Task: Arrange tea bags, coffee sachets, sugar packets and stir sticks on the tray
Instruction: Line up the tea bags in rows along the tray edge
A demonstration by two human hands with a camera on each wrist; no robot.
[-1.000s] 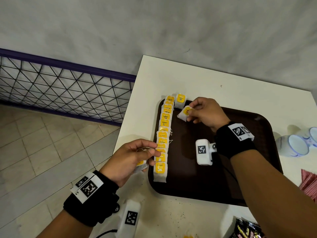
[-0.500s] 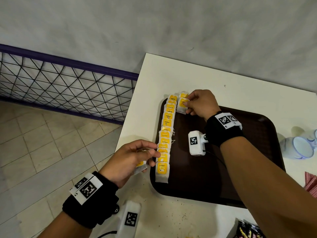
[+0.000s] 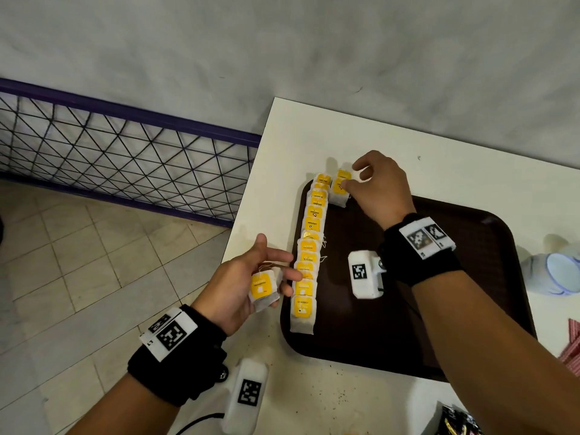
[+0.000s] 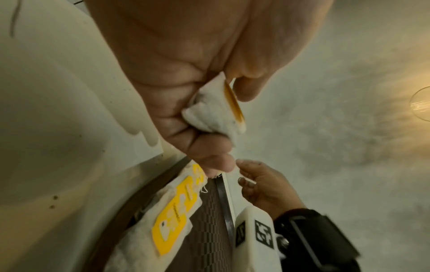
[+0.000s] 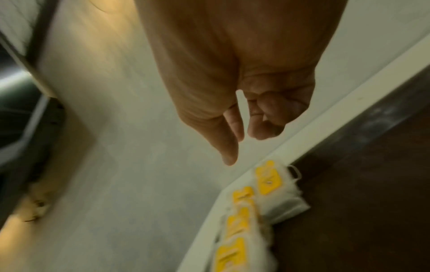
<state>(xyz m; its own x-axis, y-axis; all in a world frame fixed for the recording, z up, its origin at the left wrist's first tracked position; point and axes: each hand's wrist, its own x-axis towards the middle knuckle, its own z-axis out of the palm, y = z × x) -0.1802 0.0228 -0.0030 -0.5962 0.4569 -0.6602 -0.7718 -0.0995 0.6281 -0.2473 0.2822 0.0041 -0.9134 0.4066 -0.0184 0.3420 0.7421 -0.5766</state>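
A small stack of tea bags [image 3: 264,290] with yellow tags lies in the left hand [image 3: 241,284], held against the palm by curled lower fingers [image 4: 204,145] while the upper fingers stretch out; just beside that grip, toward the right hand, a row of tea bags [image 3: 309,246] runs overlapped along the tray's [image 3: 470,277] left edge; at the far end of the row a second short column [image 3: 340,191] begins; the right hand [image 3: 376,186] hangs just above it, fingers loosely bent and holding nothing; the brown tray sits on a white table [image 3: 345,136]; well off beyond the right wrist lie pale cups [image 3: 555,271].
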